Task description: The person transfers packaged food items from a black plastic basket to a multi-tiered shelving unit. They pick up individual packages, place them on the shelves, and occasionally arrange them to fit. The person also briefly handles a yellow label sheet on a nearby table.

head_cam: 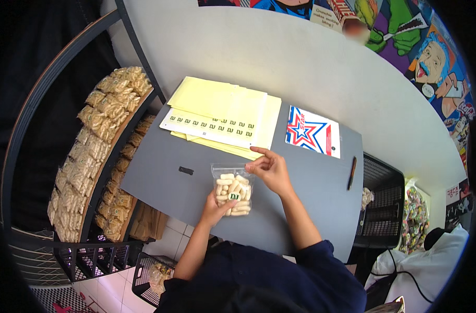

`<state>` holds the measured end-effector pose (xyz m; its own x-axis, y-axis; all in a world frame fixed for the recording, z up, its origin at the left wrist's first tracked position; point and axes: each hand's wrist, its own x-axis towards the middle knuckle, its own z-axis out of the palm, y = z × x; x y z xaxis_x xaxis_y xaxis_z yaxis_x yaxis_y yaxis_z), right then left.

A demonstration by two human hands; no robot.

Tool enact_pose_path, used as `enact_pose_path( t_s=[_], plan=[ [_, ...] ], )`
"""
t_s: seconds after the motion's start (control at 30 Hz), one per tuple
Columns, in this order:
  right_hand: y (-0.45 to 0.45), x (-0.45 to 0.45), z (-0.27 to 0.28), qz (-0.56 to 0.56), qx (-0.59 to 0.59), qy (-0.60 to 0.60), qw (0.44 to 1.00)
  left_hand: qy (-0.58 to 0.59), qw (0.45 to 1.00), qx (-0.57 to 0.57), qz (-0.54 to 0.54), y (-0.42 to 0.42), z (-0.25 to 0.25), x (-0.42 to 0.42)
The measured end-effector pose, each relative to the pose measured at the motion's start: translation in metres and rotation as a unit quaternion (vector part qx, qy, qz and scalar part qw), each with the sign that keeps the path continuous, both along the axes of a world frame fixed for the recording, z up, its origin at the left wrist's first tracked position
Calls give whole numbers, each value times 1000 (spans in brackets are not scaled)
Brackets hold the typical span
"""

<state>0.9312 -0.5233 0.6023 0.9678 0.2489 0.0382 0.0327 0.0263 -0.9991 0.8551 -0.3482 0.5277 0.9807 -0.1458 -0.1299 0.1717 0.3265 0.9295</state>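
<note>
My left hand [218,209] holds the lower left side of a clear zip bag [243,187] filled with pale finger-shaped snacks, its thumb at the round sticker [234,196] on the bag's front. At the bag's upper right corner, my right hand [269,168] has thumb and index fingertip close together; whether they pinch the plastic cannot be told. Behind the bag lies a sheet of round green-and-white stickers [206,131], partly covered by yellow sheets [210,96].
The grey table [312,184] also bears a star-printed booklet [314,131], a dark pen [352,173] and a small black object [186,170]. Shelves of bagged snacks [85,156] stand left. A black crate [382,203] and a white-clothed person [421,266] are at right.
</note>
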Motion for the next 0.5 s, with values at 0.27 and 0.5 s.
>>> enact_pose_path(
  t_s=[0.27,0.5],
  plan=[
    [13,-14,-7,61,42,27,997,0,998,-33,47,8,5,-40],
    [36,-35,11,96,51,-12,994,-6,999,-2,45,34,16,-69]
  ],
)
